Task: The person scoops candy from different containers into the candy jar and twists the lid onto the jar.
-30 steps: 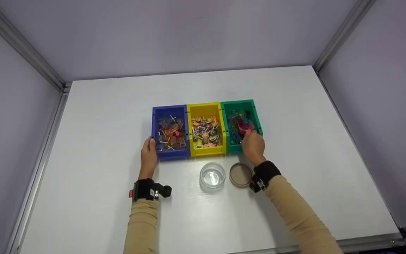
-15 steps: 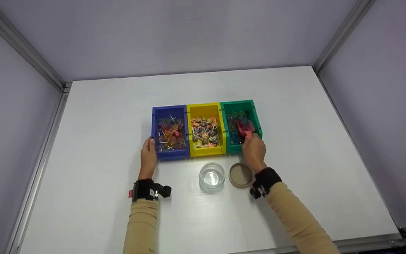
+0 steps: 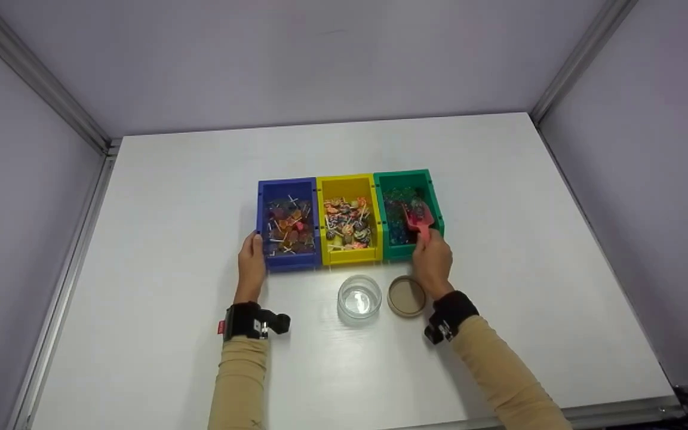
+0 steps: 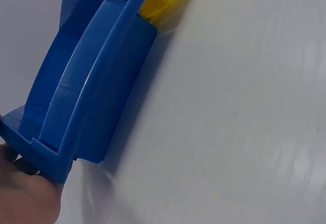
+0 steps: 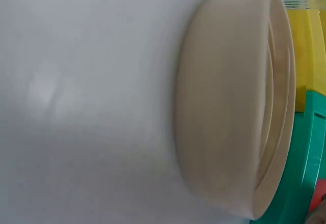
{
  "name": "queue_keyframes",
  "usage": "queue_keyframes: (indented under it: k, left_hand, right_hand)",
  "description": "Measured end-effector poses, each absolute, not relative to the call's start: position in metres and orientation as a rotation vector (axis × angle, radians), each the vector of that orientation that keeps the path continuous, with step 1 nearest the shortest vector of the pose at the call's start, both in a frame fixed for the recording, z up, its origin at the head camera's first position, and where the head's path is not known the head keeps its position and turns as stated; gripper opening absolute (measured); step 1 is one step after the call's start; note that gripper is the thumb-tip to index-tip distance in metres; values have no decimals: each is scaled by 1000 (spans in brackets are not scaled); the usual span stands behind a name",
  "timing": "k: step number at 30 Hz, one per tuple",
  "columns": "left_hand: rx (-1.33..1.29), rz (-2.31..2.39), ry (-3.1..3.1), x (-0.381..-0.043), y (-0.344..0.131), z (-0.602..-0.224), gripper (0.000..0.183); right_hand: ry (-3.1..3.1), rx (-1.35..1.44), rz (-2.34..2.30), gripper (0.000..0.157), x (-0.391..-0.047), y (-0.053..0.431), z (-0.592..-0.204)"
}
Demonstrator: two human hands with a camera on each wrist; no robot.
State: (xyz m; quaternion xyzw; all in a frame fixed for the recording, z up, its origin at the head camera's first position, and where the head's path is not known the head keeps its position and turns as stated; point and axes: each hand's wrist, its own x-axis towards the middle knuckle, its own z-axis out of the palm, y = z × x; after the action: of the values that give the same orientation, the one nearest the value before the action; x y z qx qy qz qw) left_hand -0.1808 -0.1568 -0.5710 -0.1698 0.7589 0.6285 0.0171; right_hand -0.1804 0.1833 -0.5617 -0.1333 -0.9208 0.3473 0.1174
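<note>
My right hand [image 3: 433, 263] holds a small pink scoop [image 3: 420, 226] by its handle, over the front part of the green bin [image 3: 405, 178]. Some clear and dark pieces lie in the scoop, too small to make out. The green bin holds bluish and greenish translucent pieces. At the far left, my left hand [image 3: 251, 267] grips the side of the blue bin [image 4: 97, 81], thumb at the rim and fingers partly hidden below it. Wrapped-looking lollipops with white sticks fill the blue bin. Between them, the yellow bin [image 3: 349, 185] has swirled lollipops [image 3: 347, 222].
A clear round jar [image 3: 360, 297] stands in front of the yellow bin, nothing visible inside. Beside it, near my right wrist, a beige round lid [image 5: 224, 96] lies with its hollow side up. All rest on a white table [image 3: 189, 179] with grey walls behind and at both sides.
My right hand has drawn back slightly toward me, and the scoop has come up out of the pieces so more of it shows. The left hand and bins have stayed put.
</note>
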Motion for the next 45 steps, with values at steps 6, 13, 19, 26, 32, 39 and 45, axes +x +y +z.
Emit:
queue_keyframes:
  k: [6,13,19,26,32,39,45]
  left_hand:
    - [-536,1935,2398,-181,-156,-571,51]
    - [-548,1940,2362,-180,-156,-571,51]
    - [-568,1963,2323,-182,-157,-571,52]
    - [-570,2005,2301,-182,-156,-571,51]
    - [-566,2007,2284,-182,-157,-572,53]
    - [-590,2006,2262,-182,-158,-571,52]
    - [-625,1983,2236,-184,-158,-568,52]
  right_hand:
    - [-2661,-367,1029,33,-178,184,-564]
    - [-2653,-347,1060,33,-175,187,-563]
    - [-2656,-313,1064,31,-171,193,-562]
    - [-2616,-223,1052,26,-166,200,-560]
    - [-2596,-156,1057,25,-161,201,-555]
    - [-2584,-97,1073,26,-151,205,-546]
    - [-2579,-12,1111,23,-141,214,-537]
